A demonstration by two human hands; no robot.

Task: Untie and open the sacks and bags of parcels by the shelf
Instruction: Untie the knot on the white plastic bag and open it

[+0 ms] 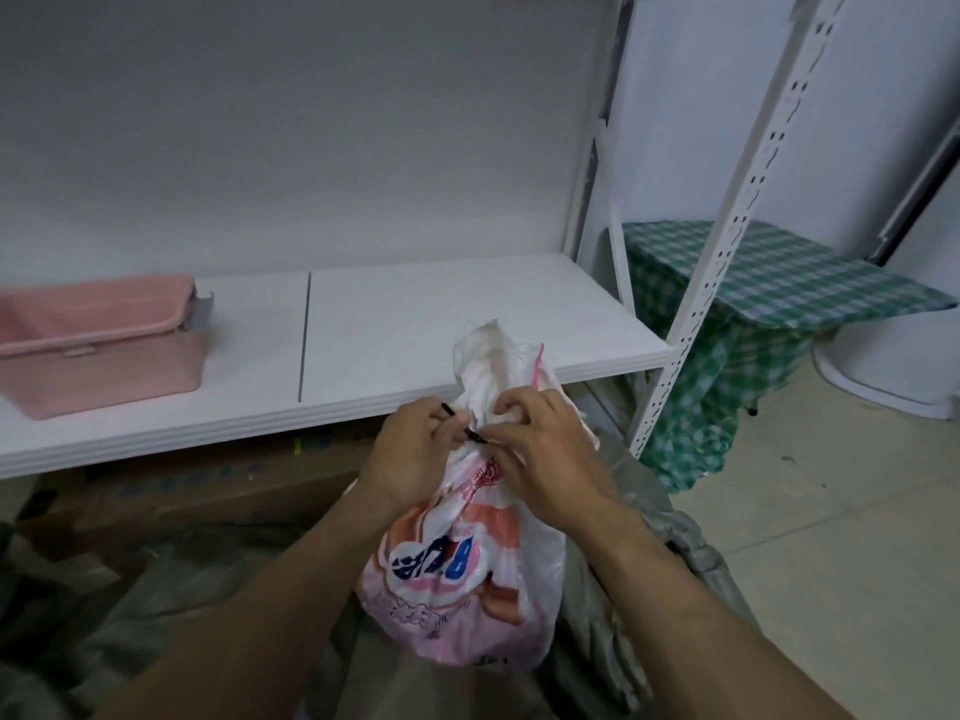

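Bag (467,589), white plastic printed pink and blue, low centre of the frame, standing among grey sacks (670,537) just in front of the shelf's edge. Long axis running bottom to top of the frame, or nearly: fat base down toward the lower edge, cinched neck and crumpled mouth pointing up, overlapping the front lip of the shelf board (415,324). Both forearms reaching in from the lower corners to meet at the neck. To the left of the neck, left hand (410,454), fingers pinching one end of a thin black tie (474,437) wound round the gather. To the right of it, right hand (545,449), fingers curled round the bunched plastic just above the tie, thumb and forefinger close to the knot, whether touching it hard to tell. Judged as early in the job: tie still on, mouth still closed, contents hidden, so not yet open. Loosening the tie, pulling it free and spreading the mouth all left to do. Grey sacks at lower left and right likewise left, their own fastenings not readable from here. Further back, brown cardboard boxes (208,491) in shadow under the shelf. On the white board, at the left edge of the frame, a pink basket (104,350). Behind the perforated white upright (727,241), upper right, a green checked cloth (779,283) draped over something, pale floor tiles (857,511) beside it.
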